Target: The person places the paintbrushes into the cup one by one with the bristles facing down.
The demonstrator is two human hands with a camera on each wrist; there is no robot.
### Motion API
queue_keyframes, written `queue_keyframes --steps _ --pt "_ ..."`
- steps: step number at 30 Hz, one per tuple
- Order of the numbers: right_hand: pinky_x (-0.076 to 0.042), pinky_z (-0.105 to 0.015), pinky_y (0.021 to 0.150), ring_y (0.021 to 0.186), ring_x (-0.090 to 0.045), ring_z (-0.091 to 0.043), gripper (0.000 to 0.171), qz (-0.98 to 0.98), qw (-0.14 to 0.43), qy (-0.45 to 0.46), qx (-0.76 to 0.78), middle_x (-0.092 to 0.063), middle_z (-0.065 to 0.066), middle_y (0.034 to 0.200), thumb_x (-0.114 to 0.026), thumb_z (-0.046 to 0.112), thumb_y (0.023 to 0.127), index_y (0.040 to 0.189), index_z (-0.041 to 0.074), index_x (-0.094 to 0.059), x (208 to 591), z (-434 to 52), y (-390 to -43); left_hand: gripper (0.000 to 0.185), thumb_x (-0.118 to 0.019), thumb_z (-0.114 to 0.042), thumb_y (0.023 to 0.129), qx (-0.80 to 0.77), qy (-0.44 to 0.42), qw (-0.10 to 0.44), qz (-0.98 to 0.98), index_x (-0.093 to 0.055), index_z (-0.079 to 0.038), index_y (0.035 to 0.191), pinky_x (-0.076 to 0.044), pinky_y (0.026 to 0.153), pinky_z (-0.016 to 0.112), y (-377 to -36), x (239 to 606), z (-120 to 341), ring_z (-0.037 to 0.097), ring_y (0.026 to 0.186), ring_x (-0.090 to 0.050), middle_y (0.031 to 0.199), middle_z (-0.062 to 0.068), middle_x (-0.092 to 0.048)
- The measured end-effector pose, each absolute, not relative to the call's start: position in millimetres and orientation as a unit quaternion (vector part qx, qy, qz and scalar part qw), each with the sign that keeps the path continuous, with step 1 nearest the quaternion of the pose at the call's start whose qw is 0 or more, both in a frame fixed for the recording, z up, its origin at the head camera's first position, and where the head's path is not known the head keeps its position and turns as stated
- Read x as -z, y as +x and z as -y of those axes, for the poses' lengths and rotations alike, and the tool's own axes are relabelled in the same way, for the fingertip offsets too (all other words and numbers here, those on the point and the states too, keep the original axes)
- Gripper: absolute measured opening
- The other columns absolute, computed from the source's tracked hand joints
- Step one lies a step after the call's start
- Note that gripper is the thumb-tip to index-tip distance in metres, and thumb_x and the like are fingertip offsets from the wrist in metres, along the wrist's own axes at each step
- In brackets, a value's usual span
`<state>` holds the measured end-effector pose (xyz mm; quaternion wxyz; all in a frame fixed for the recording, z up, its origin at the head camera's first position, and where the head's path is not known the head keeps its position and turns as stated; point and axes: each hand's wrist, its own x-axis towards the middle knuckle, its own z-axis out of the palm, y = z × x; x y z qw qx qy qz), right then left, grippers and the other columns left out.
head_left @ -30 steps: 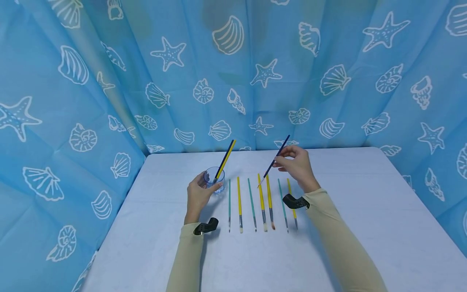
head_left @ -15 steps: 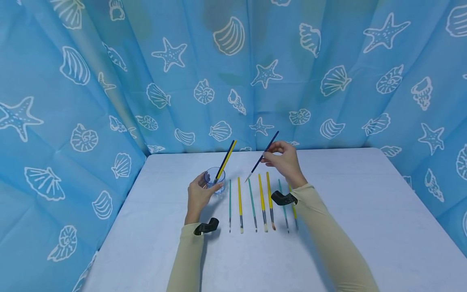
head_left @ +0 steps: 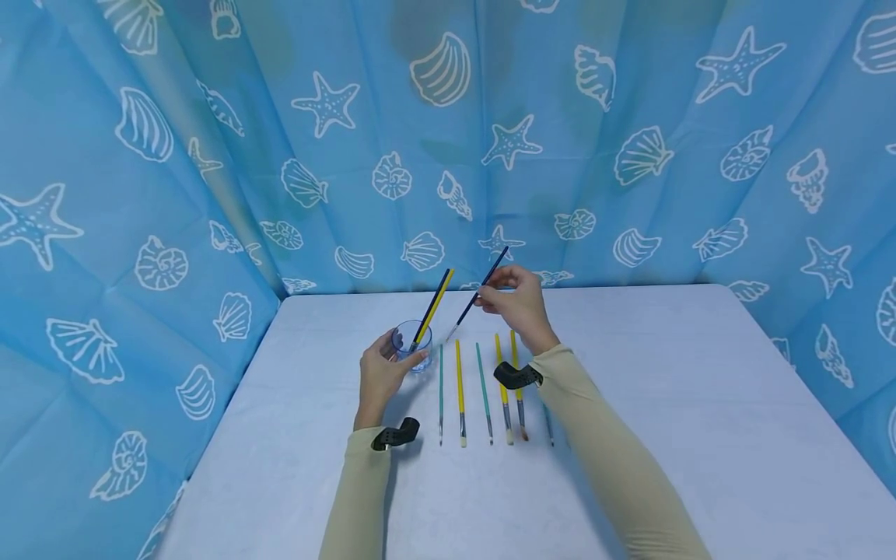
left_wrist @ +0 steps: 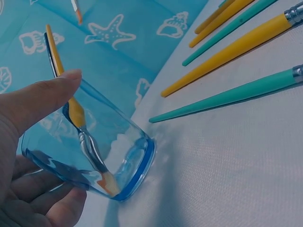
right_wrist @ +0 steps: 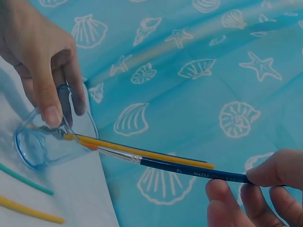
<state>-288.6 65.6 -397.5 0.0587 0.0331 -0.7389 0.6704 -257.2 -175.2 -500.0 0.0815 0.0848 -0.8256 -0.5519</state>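
My left hand (head_left: 380,377) grips a clear blue-tinted glass (left_wrist: 120,153), thumb on the near side and fingers round the far side. Inside it lean a yellow paintbrush (left_wrist: 77,113) and a dark blue one (head_left: 432,302), bristles down. With thumb and fingertips my right hand (head_left: 521,305) pinches another dark blue paintbrush (right_wrist: 199,174) by its handle. That brush slants with its orange-tipped bristles low, just right of the glass in the head view. In the right wrist view its tip overlaps the yellow handle by the rim.
On the white-covered table (head_left: 294,467) several yellow and teal paintbrushes lie in a row, bristles towards me, including a teal one (head_left: 441,393) and a yellow one (head_left: 460,389). The right sleeve (head_left: 609,443) covers the row's right end. A blue shell-print curtain (head_left: 420,210) hangs behind.
My right hand has carried the dark blue paintbrush leftward, from above the yellow brushes to beside the glass. The left hand and the glass have stayed in place.
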Motion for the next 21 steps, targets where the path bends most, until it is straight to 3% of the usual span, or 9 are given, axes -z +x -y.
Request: queue_keyframes --steps 21 --pt "-0.067 -0.028 0.079 0.084 -0.078 -0.021 0.020 0.748 0.063 0.036 -0.659 -0.068 -0.015 0.106 -0.069 0.005 0.093 0.112 0.002 -0.062 410 -15 -294 0.088 -0.090 -0.035 0.080 0.556 0.074 0.084 0.823 -0.050 -0.003 0.151 -0.048 0.119 0.047 -258 502 177 0.036 0.140 -0.057 0.149 0.021 -0.059"
